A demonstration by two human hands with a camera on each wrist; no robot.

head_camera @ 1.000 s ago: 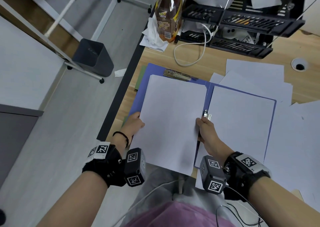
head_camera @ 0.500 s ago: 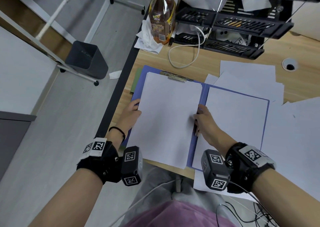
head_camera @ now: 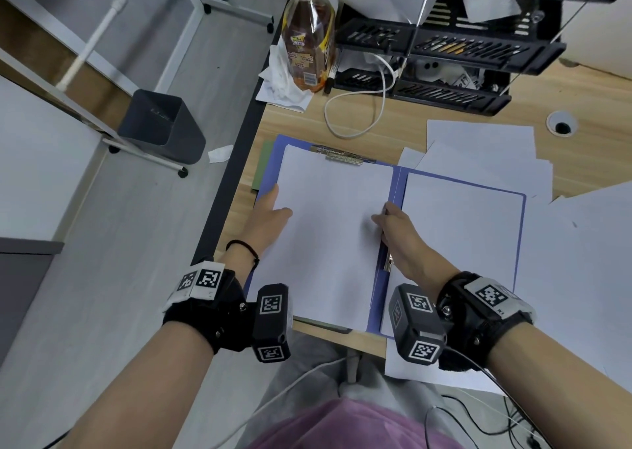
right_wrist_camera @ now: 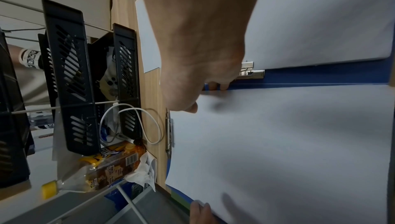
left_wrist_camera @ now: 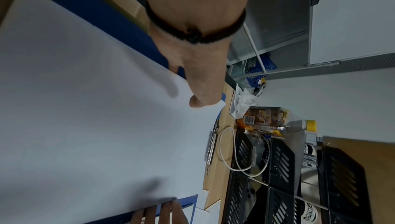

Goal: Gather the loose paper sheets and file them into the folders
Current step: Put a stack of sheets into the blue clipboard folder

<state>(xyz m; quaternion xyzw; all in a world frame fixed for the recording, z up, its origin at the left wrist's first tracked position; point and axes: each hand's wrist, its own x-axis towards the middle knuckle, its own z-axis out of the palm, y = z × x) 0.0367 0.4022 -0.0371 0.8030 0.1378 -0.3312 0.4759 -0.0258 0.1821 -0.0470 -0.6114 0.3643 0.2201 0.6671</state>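
Basically, an open blue folder (head_camera: 396, 181) lies flat on the wooden surface (head_camera: 403, 127) at its near-left edge. A white paper sheet (head_camera: 328, 236) sits on the folder's left half, its far edge right at the metal clip (head_camera: 342, 156). Another sheet (head_camera: 458, 233) covers the right half.

Left hand (head_camera: 270, 219) is at the left edge of the left sheet, thumb on top of the paper and the other fingers under or beside the edge, so it pinches the sheet. Right hand (head_camera: 400, 229) is at the sheet's right edge by the folder spine, thumb on the paper and fingers curled over the edge. A small metal clasp (head_camera: 388, 263) shows just near of that hand, along the spine.

Loose paper sheets (head_camera: 485, 147) are spread on the surface far right of the folder, more at the right side (head_camera: 581, 243). A green folder (head_camera: 263, 164) pokes out under the blue one on the left. Far side: drink bottle (head_camera: 309, 38) with a yellow cap, crumpled tissue (head_camera: 280, 82) beside it, white cable (head_camera: 355, 113) looped, black tray rack (head_camera: 444, 48). A dark bin (head_camera: 160, 127) stands on the floor to the left.
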